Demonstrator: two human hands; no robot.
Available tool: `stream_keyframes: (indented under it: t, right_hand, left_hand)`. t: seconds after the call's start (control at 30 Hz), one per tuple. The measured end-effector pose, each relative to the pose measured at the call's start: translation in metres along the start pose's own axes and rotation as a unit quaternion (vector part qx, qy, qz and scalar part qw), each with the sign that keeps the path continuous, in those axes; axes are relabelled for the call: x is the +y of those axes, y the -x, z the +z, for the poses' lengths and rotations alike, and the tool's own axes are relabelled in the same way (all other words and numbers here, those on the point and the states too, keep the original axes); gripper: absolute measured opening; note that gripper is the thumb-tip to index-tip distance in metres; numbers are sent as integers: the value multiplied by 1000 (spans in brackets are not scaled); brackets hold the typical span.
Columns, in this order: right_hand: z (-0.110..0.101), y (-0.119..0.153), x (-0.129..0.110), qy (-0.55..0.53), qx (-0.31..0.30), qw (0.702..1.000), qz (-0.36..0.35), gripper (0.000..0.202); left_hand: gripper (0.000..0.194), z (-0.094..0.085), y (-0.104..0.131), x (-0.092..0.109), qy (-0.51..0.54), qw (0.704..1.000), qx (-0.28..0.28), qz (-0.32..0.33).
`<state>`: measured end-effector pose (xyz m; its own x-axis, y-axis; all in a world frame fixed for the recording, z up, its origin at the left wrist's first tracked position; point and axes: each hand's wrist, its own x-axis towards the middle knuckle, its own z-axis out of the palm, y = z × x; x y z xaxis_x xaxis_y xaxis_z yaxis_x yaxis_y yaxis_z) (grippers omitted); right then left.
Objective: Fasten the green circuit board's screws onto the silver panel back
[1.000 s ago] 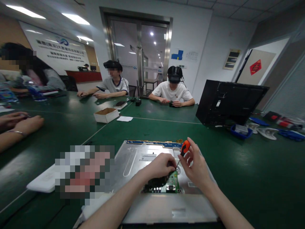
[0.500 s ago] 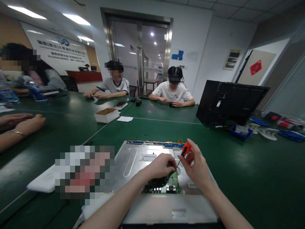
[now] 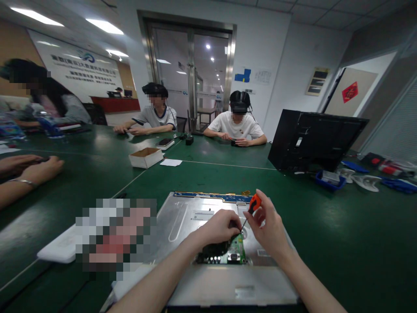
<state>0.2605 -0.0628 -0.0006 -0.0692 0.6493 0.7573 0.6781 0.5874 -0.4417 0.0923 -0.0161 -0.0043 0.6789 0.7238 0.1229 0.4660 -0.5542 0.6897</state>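
Observation:
A metal display panel (image 3: 260, 284) lies back-side up before me, with a blue circuit strip (image 3: 202, 197) along its far edge. My right hand (image 3: 269, 226) is closed round the orange-and-black handle of a screwdriver (image 3: 254, 203). The thin shaft slants down and left to a green circuit board (image 3: 239, 250). Close to the tip, my left hand (image 3: 224, 226) has its fingers pinched together; what lies between them is hidden. Beneath that hand is a bundle of dark cables (image 3: 215, 250), partly covering the board. The exact contact at the tip cannot be made out.
On the left lie a white slab-like object (image 3: 58, 248) and a blurred-out patch. A small open box (image 3: 146, 158) stands farther off. A black monitor casing (image 3: 316, 141) and a blue tray (image 3: 330, 180) are at right. Several people sit round the green table.
Both my hands and the screwdriver stay almost exactly in place. Left of me, another person's hands have shifted slightly.

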Motion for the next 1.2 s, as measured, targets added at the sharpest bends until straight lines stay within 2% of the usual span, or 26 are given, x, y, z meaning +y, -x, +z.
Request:
stream_keyframes:
  t: [0.27,0.6,0.83,1.1,1.2]
  right_hand:
    - [-2,0,-3,-24,-27,999,9,64]
    - [-1,0,0,-3,-2,1000,-7,57]
    - [-3,1,-2,-37,-26,999,-3,61]
    - [-1,0,-2,-8,8,1000,-18,54]
    - [-1,0,-2,-14,4,1000,-19,53]
  left_hand:
    - [16,0,0,1,-14,1000,-10,2]
    - [14,0,0,0,-5,1000,-3,2]
    - [17,0,0,2,-2,1000,-6,-6]
    - [17,1,-1,-1,1,1000,-3,1]
    - [16,1,-1,-1,6,1000,-3,0]
